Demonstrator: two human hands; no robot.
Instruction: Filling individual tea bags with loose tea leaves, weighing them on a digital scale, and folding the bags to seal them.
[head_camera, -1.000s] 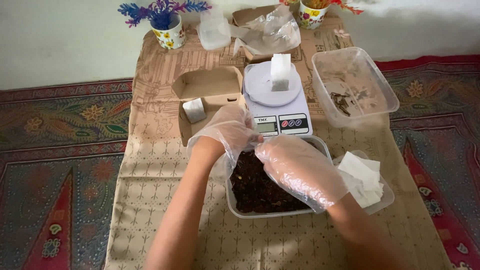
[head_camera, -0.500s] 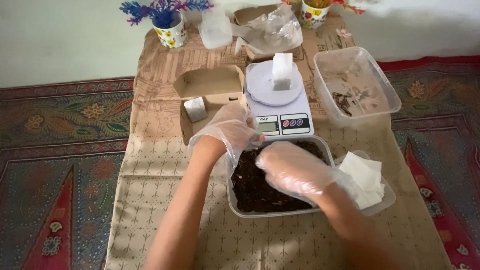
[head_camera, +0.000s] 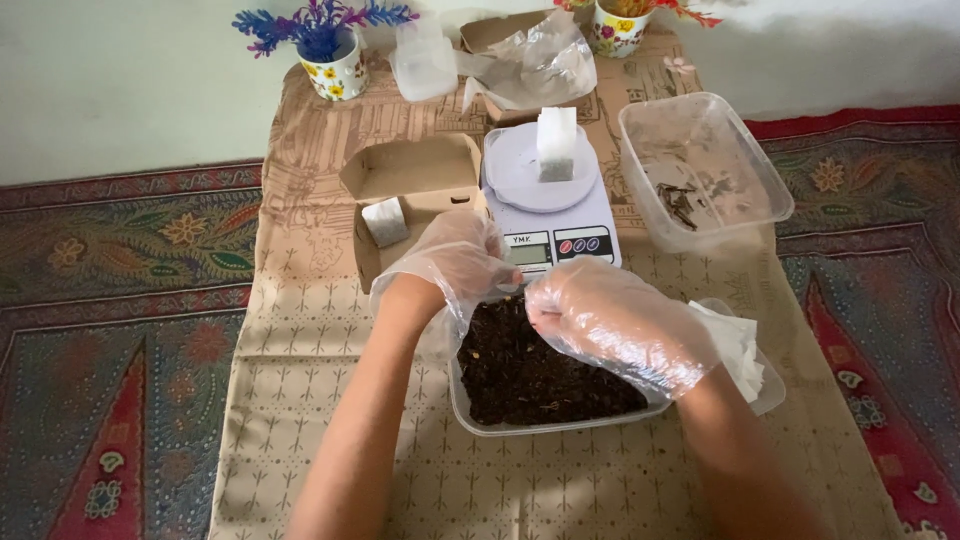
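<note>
Tray (head_camera: 470, 400) of dark loose leaves sits at the near edge of the scale (head_camera: 550, 205), and both gloved hands meet over its far rim. Since a second ago the hands have drawn closer together and a little toward the scale; the right hand (head_camera: 620, 325) has slid left off the tray's middle, baring more of the leaves. The left hand (head_camera: 455, 258) is curled, fingertips pinched toward the right hand's, which also look pinched. They seem to share something small between them, so the work looks to be at a fine handling step. What they hold is hidden by the crumpled gloves; I cannot tell what it is. A white sachet (head_camera: 556, 145) stands on the scale. White papers (head_camera: 740, 345) right of the tray are partly covered by the right wrist.
</note>
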